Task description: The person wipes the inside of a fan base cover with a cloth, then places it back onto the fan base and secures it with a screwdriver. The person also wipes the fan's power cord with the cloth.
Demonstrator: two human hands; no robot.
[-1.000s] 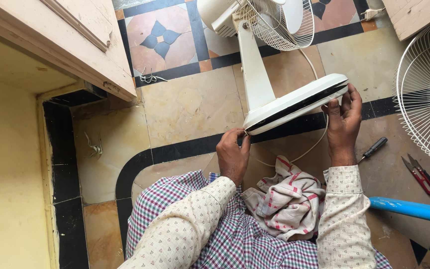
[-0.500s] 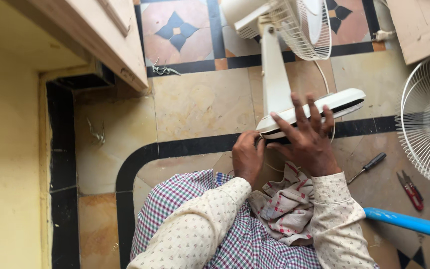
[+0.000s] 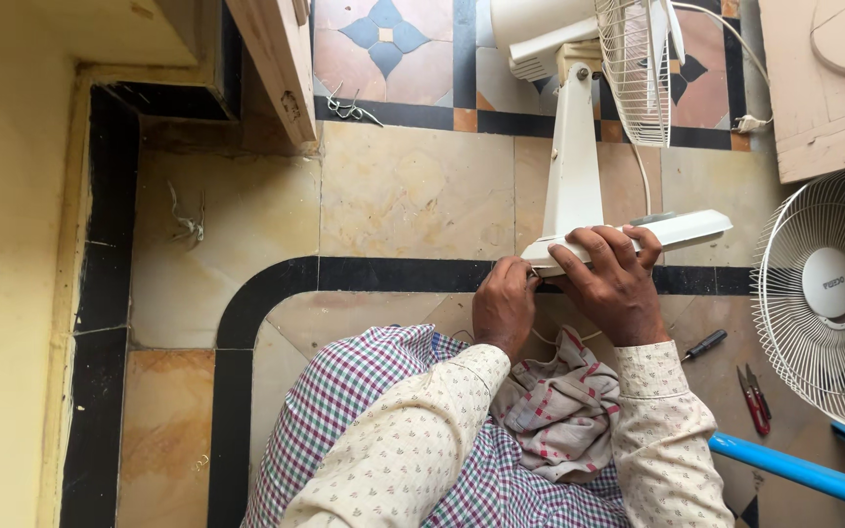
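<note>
Two hands are set on the white base (image 3: 682, 231) of a table fan (image 3: 579, 127) that lies on the tiled floor (image 3: 413, 196). The right hand (image 3: 613, 284) is spread flat, fingers wide, over the near edge of the base, pressing on it from above. The left hand (image 3: 504, 305) is curled narrowly at the base's end toward nine o'clock; whether something small is pinched in it cannot be told. The base's long axis is seen running from nine to three o'clock, slightly raised at three, directly at twelve o'clock from both hands, with the right hand covering more of it. The fan's stem rises from the base toward twelve o'clock. A patterned cloth (image 3: 559, 406) is draped on the lap at six o'clock. A black-handled screwdriver (image 3: 704, 344) and red-handled pliers (image 3: 753, 399) are left on the floor toward four o'clock, near a detached fan guard (image 3: 828, 298).
</note>
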